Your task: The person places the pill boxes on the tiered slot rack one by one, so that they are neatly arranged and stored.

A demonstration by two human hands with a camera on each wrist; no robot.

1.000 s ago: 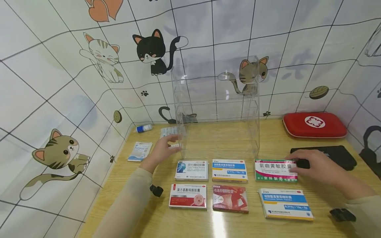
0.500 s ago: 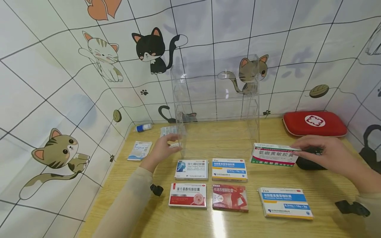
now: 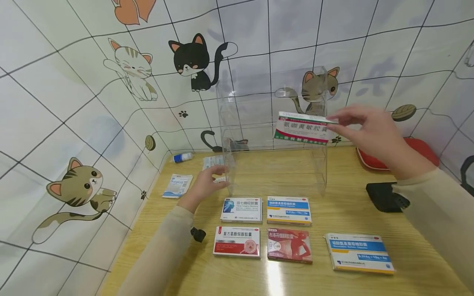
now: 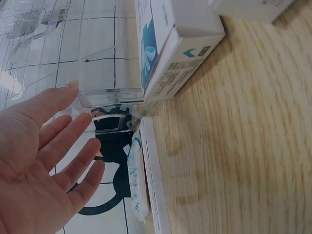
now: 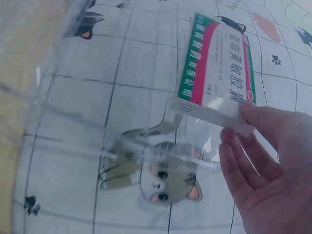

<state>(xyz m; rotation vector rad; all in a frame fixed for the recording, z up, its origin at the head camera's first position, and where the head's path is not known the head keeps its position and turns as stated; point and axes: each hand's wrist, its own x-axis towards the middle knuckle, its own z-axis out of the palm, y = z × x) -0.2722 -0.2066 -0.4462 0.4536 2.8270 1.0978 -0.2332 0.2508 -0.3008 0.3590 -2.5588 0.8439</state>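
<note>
My right hand [image 3: 370,129] pinches one end of a green, white and magenta medicine box [image 3: 303,129] between thumb and fingers. The box is raised in front of the upper part of a clear plastic rack [image 3: 272,149], slightly tilted; in the right wrist view the same medicine box [image 5: 217,73] shows its printed face. My left hand [image 3: 205,185] rests at the rack's left side. In the left wrist view the left hand [image 4: 53,151] has its fingers loosely extended, the thumb tip by the clear panel's edge.
Flat on the table [image 3: 348,218] lie several medicine boxes, among them a red one [image 3: 290,245] and a blue-white one [image 3: 360,253]. A surgical packet [image 3: 177,186] and small bottle [image 3: 183,157] are at left. A red case [image 3: 422,150] and black pouch [image 3: 383,197] are at right.
The right hand has lifted the green and magenta medicine box off the table, up and to the left, in front of the rack. The left hand stays at the rack's side.
</note>
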